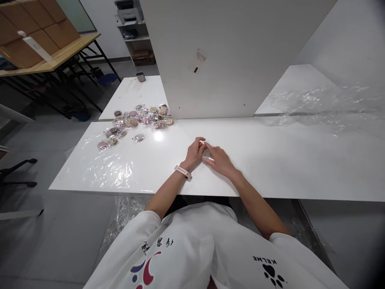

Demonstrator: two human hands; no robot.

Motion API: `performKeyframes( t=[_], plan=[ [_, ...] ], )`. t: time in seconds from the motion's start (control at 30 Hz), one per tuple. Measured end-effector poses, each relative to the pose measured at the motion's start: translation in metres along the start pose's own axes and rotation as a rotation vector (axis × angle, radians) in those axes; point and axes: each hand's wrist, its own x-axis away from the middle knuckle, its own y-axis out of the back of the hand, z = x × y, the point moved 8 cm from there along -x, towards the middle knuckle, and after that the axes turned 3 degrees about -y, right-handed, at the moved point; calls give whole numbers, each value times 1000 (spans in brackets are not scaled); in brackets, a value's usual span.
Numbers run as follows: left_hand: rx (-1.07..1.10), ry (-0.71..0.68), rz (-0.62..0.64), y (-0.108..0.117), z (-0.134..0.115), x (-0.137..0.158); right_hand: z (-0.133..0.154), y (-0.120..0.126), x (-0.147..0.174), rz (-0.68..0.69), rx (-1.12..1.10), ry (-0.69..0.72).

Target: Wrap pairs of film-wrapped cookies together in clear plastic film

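My left hand [195, 152], with a pink band on its wrist, is closed at the middle of the white table. Its fingers meet those of my right hand [221, 159], which is closed too. Between them is a small clear plastic packet [208, 155]; what is inside it is mostly hidden by my fingers. To the left lies a loose pile of small round items in clear wrappers [147, 116], pinkish, brown and tan. One wrapped item [138, 138] lies apart, nearer to my hands.
A clear plastic sheet [117, 172] covers the left part of the white table [285, 164]. More crumpled plastic film [325, 108] lies at the right rear. An upright white panel [222, 60] rises behind the table. A metal cup [140, 76] stands on the far left table.
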Motion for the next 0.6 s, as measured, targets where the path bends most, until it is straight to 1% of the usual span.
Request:
performKeyframes(
  t=[0.07,0.13,0.17,0.2,0.27,0.33,0.4,0.43,0.5,0.57,0.6],
  plan=[
    [20,19,-67,7,1,1,2,-5,5,18,-27,37],
    [48,53,-170,17,3,4,-2,-4,12,-10,-149,31],
    [70,83,-217,22,6,5,-9,-2,15,-40,-244,-4],
    [97,118,-251,26,10,6,-22,3,17,-84,-356,-71],
    [157,178,-277,29,17,6,-61,14,21,-219,-604,-294],
    [198,200,-274,28,22,4,-111,27,24,-381,-850,-538],
    [212,204,-272,26,24,2,-158,41,18,-484,-1031,-696],
    [212,208,-271,25,25,2,-180,51,13,-511,-1063,-744],
    [205,220,-268,24,28,0,-222,80,2,-593,-986,-808],
    [197,233,-266,23,29,-1,-257,118,-4,-741,-842,-843],
    [193,237,-267,23,30,-1,-270,139,-5,-826,-776,-837]
  ],
)
